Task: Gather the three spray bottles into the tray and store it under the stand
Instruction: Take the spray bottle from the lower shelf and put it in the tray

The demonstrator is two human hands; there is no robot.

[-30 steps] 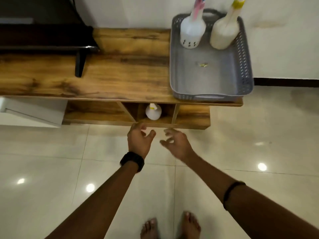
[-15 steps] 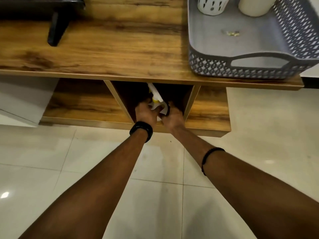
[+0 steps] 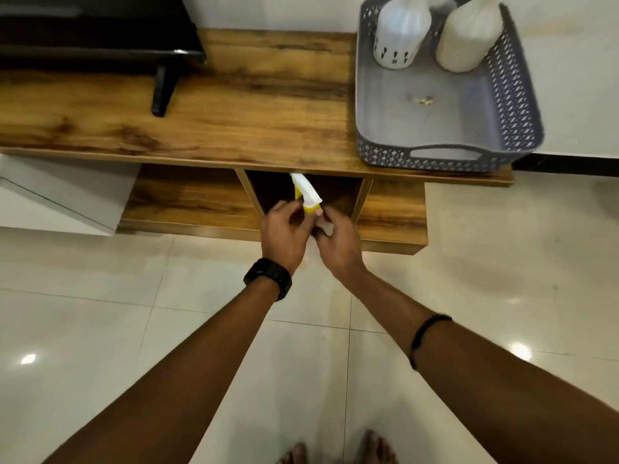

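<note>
Here, spray bottle (image 3: 307, 195) clasped between left hand (image 3: 283, 233) and right hand (image 3: 338, 239), before the stand's cubby (image 3: 338, 192).

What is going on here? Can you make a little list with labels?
place: wooden stand on a tiled floor
tray: grey tray on top of the stand, right end
in tray: two white bottles, standing at the back
third bottle: yellow-trigger spray bottle at the open cubby below
hands: left hand and right hand both gripping it
</note>
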